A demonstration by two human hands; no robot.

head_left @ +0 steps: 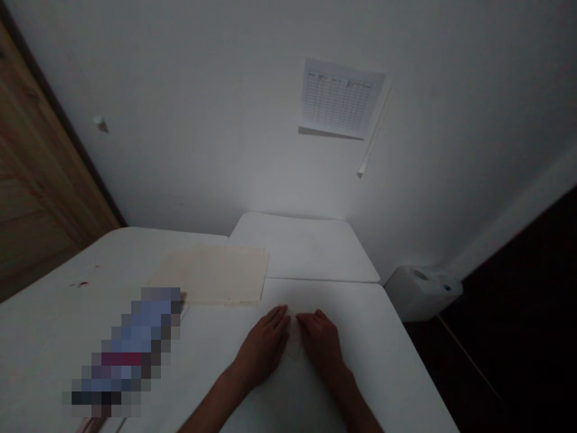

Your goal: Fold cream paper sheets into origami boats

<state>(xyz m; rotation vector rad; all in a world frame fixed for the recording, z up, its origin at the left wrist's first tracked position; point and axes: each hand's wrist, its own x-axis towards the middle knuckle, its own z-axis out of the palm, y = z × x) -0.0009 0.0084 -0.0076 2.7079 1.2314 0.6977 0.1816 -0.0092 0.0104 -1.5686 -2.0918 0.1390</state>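
Note:
My left hand (265, 346) and my right hand (323, 341) are close together over the white table. Between them lies a small, thin, pale sheet (294, 346), hard to make out against the tabletop. The fingers of my left hand are closed together at its left edge. On the other side, my right hand is curled, thumb and fingertips pinched at the sheet's upper right. What the fingertips cover is hidden.
A large cream sheet (220, 273) lies left of my hands. Nearer left is a pixelated, blurred-out object (130, 349). A white container (419, 294) stands right of the table (387, 361). A printed chart (340, 99) hangs on the wall; a wooden door (40, 156) is at left.

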